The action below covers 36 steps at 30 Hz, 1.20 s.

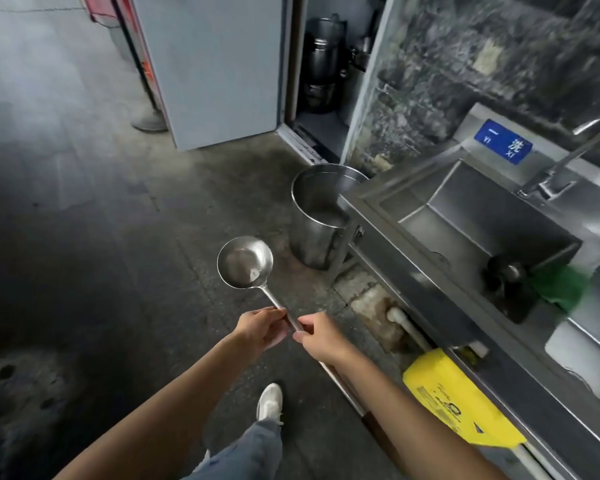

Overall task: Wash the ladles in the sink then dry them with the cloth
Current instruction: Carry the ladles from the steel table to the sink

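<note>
Steel ladle (pixel 245 262) hung over the floor, bowl pointing to eleven o'clock, well apart from the sink (pixel 464 216) at two o'clock. The left hand (pixel 262 329) and right hand (pixel 321 337) both gripped its handle, fingers curled round it. A green cloth (pixel 561 284) lay at the sink's edge, at three o'clock

Ladle (pixel 245 262) in both hands, beside sink (pixel 471 216)

The person is wearing no sleeves over the forearms, and both hands, left (pixel 262 329) and right (pixel 321 337), are going ungloved. Faded blue jeans (pixel 243 452) and a white sneaker (pixel 270 401) are showing below.
</note>
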Motion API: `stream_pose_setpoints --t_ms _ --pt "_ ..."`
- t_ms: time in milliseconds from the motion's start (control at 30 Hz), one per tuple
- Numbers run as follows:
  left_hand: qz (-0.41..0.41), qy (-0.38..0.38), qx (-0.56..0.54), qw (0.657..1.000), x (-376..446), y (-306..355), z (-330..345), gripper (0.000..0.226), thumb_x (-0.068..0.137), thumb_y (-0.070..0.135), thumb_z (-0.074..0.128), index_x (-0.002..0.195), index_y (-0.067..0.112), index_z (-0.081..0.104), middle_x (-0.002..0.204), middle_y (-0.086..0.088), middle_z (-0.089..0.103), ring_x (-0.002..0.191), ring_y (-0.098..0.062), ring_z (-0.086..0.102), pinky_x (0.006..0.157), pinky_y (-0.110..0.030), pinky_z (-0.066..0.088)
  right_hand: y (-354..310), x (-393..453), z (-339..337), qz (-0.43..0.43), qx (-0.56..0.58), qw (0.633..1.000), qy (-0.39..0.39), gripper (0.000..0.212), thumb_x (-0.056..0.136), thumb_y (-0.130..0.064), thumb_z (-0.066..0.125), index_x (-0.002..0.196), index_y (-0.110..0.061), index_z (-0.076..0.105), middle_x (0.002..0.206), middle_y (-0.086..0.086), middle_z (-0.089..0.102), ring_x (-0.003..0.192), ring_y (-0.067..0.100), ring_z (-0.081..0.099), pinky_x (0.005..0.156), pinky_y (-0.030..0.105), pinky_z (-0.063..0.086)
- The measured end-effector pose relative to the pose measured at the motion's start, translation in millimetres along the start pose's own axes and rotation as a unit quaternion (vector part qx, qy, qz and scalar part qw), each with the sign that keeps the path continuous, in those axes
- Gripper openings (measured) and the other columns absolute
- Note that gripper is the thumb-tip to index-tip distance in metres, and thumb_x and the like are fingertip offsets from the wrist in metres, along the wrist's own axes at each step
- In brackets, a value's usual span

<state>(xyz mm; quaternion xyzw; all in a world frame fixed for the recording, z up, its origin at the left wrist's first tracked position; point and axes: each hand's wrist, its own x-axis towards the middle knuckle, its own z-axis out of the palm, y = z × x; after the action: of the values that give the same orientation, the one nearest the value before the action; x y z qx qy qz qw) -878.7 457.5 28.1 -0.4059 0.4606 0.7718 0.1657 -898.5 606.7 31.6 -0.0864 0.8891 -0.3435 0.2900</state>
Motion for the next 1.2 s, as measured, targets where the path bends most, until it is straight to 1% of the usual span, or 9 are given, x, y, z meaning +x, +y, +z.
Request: stream_pose_setpoints --t_ms 267,400,500,600,733,800,867,1000,1200 --pt "-0.036 -0.049 0.054 0.997 66.6 68.3 84.2 0.011 0.093 0.006 0.064 0.101 0.008 0.070 0.097 -0.012 0.065 0.073 -0.013 0.060 0.065 -0.026 0.054 7.0 61.0 -87.5 0.066 0.074 0.995 0.028 0.019 0.094 -0.007 0.063 0.106 0.003 0.073 0.103 0.023 0.075 0.084 0.016 0.055 0.074 0.032 0.041" --pt "-0.034 -0.082 0.077 0.993 84.0 92.0 121.2 0.007 0.093 0.005 0.064 0.094 0.009 0.070 0.065 -0.004 0.065 0.051 -0.007 0.055 0.059 -0.023 0.053 10.0 75.7 -122.4 0.087 0.115 0.988 0.050 0.020 0.097 -0.011 0.064 0.113 -0.007 0.074 0.112 0.015 0.076 0.101 0.021 0.069 0.089 0.035 0.052" --pt "-0.023 -0.103 0.131 0.986 92.6 107.1 150.9 0.008 0.092 0.005 0.064 0.091 0.010 0.071 0.056 -0.003 0.060 0.045 -0.007 0.049 0.052 -0.021 0.050 21.4 83.6 -145.5 0.106 0.133 0.983 0.071 0.017 0.097 -0.016 0.066 0.110 -0.012 0.076 0.103 0.004 0.077 0.100 0.018 0.070 0.083 0.029 0.052" --pt "-0.020 -0.128 0.159 0.979 104.3 118.8 187.5 0.008 0.092 0.005 0.065 0.091 0.011 0.071 0.072 -0.011 0.061 0.059 -0.015 0.050 0.059 -0.025 0.045 37.4 91.6 -168.7 0.124 0.152 0.975 0.105 0.008 0.093 -0.023 0.070 0.098 -0.023 0.077 0.084 -0.012 0.076 0.085 0.005 0.070 0.067 0.016 0.048" --pt "-0.039 -0.144 0.168 0.974 117.6 123.9 241.8 0.012 0.094 0.007 0.063 0.084 0.011 0.069 0.066 -0.007 0.067 0.056 -0.014 0.059 0.064 -0.027 0.051 58.2 101.5 -202.7 0.143 0.187 0.959 0.159 0.006 0.086 -0.027 0.075 0.089 -0.024 0.078 0.082 -0.009 0.079 0.079 0.005 0.071 0.073 0.027 0.055" --pt "-0.051 -0.170 0.175 0.968 122.7 126.5 268.9 0.010 0.094 0.005 0.060 0.089 0.007 0.068 0.060 -0.008 0.068 0.048 -0.012 0.061 0.052 -0.023 0.052 69.3 107.2 -219.3 0.136 0.228 0.949 0.171 0.003 0.085 -0.021 0.078 0.083 -0.024 0.078 0.077 -0.013 0.078 0.072 -0.001 0.066 0.073 0.027 0.054" --pt "-0.057 -0.193 0.200 0.959 129.6 129.6 297.7 0.014 0.094 0.003 0.058 0.101 0.007 0.069 0.079 -0.015 0.075 0.060 -0.018 0.070 0.049 -0.022 0.052 82.5 115.2 -238.2 0.137 0.259 0.937 0.191 0.012 0.086 -0.015 0.079 0.077 -0.023 0.076 0.071 -0.016 0.076 0.068 -0.003 0.064 0.068 0.021 0.051" --pt "-0.048 -0.208 0.263 0.941 153.0 133.1 359.0 0.032 0.089 0.004 0.061 0.120 0.008 0.066 0.116 -0.018 0.072 0.099 -0.027 0.071 0.075 -0.034 0.050 110.2 135.6 -279.2 0.156 0.322 0.903 0.235 0.012 0.090 -0.011 0.075 0.081 -0.019 0.077 0.074 -0.005 0.078 0.070 0.010 0.069 0.065 0.024 0.055" --pt "-0.058 -0.244 0.303 0.919 196.7 147.7 443.4 0.032 0.090 0.004 0.058 0.119 0.010 0.068 0.111 -0.009 0.072 0.111 -0.022 0.065 0.084 -0.039 0.051 150.3 173.1 -353.4 0.174 0.393 0.870 0.243 0.012 0.094 -0.011 0.072 0.099 -0.004 0.079 0.072 0.001 0.075 0.055 0.005 0.064 0.050 0.016 0.047"
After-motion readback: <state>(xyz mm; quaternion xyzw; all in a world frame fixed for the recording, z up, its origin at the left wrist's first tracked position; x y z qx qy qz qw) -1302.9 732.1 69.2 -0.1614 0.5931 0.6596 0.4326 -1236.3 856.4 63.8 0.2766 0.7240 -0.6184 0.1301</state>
